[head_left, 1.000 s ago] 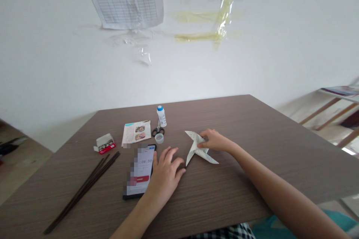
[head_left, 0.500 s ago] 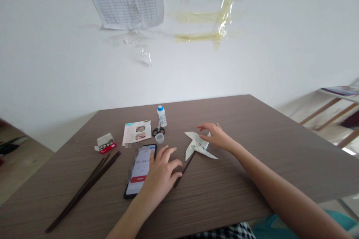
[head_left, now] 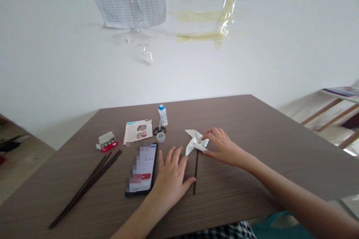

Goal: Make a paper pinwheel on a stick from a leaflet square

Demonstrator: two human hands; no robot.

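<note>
A white paper pinwheel (head_left: 193, 141) with printed lines lies on the table, a small pin at its centre. Its thin dark stick (head_left: 196, 171) points toward me. My right hand (head_left: 221, 145) has its curled fingers and thumb on either side of the right blades, partly covering them. To the left of the stick, my left hand (head_left: 172, 175) is open and low over the table, fingers spread. Its thumb tip reaches the stick; whether it presses on it I cannot tell. A phone (head_left: 144, 168) showing a timer lies just left of this hand.
Several dark sticks (head_left: 86, 186) lie at the left, near an open red-and-white box (head_left: 107, 142) of small items. Behind the phone are a printed booklet (head_left: 137, 131), scissors (head_left: 159, 130), a small clear cup (head_left: 160, 137) and a blue-capped bottle (head_left: 163, 115). A wall rises behind the table.
My right hand has come down onto the pinwheel's right blades. The stick has swung from a slant to nearly straight toward me. My left hand has shifted right, its thumb now at the stick.
</note>
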